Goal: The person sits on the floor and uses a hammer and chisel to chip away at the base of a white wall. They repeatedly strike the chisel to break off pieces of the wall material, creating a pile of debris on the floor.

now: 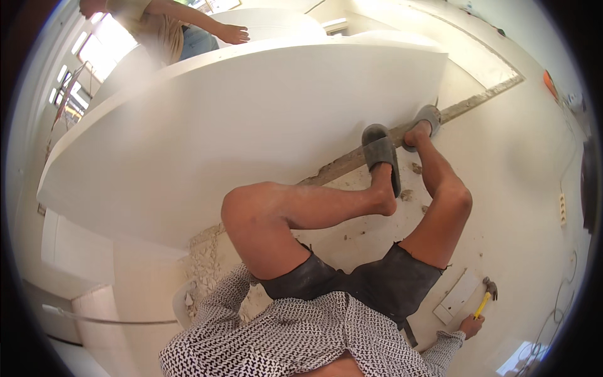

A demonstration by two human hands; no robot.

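Note:
My right hand (472, 325), at the lower right, is closed around the yellow handle of a claw hammer (485, 296). The hammer's dark metal head points away from me, and it is just to the right of a flat white rectangular piece (457, 295) on the floor. My left arm (227, 290), in a patterned sleeve, bends down beside my left thigh. That hand is hidden behind the leg, so what it touches does not show. Broken rubble (204, 264) lies beyond the left sleeve.
A large white curved panel (251, 119) stands before my legs, with a rough broken strip (345, 164) along its base. Behind it is another person (160, 31), one hand over its top edge. A power strip (562, 209) and loose cables (558, 314) lie at the right.

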